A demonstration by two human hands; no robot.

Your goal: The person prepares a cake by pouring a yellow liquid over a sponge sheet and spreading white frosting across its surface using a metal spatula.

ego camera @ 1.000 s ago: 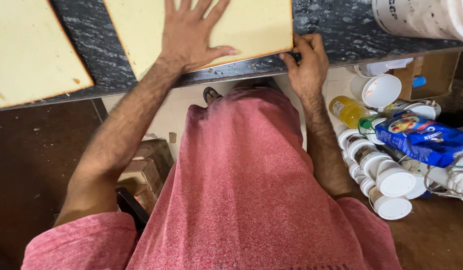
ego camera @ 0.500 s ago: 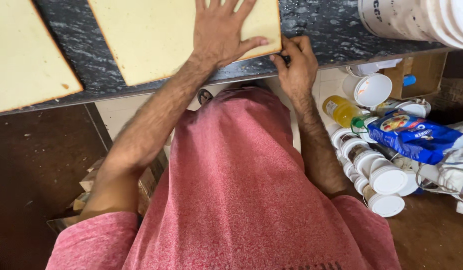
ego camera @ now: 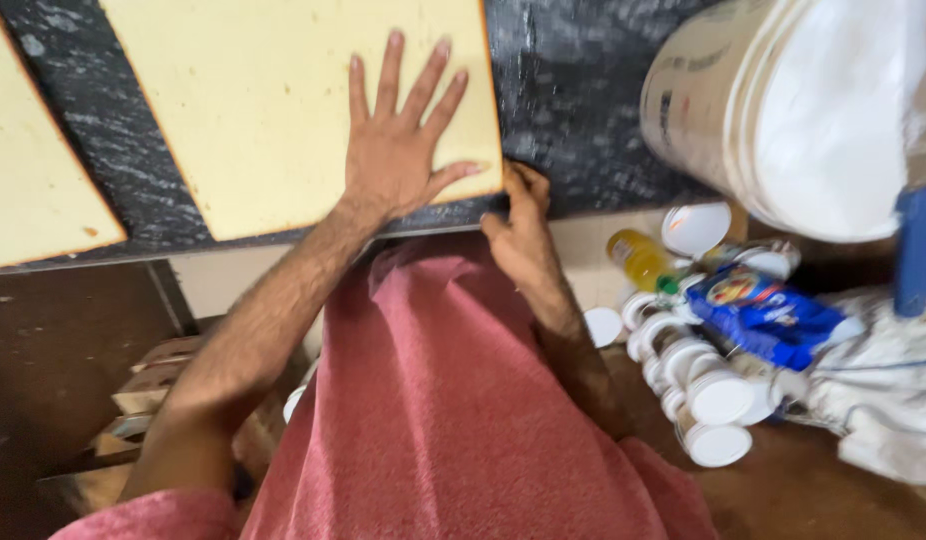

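A pale yellow flat board (ego camera: 273,100) lies on a dark speckled stone counter (ego camera: 573,110). My left hand (ego camera: 398,150) is pressed flat on the board's near right part, fingers spread. My right hand (ego camera: 523,235) curls over the counter's front edge at the board's near right corner, fingers touching that corner. A second pale board (ego camera: 33,180) lies on the counter at the left. Red cloth (ego camera: 443,400) covers my lap below.
A large white bucket (ego camera: 803,110) stands on the counter at the right. On the brown floor at the right lie several white-lidded jars (ego camera: 703,390), a yellow bottle (ego camera: 638,258), a blue packet (ego camera: 763,310) and white cloth (ego camera: 883,400). Wooden pieces (ego camera: 143,390) sit lower left.
The view has swung right and closer, so the boards shift left and the bucket looms larger. Both hands stay at the board's near right corner.
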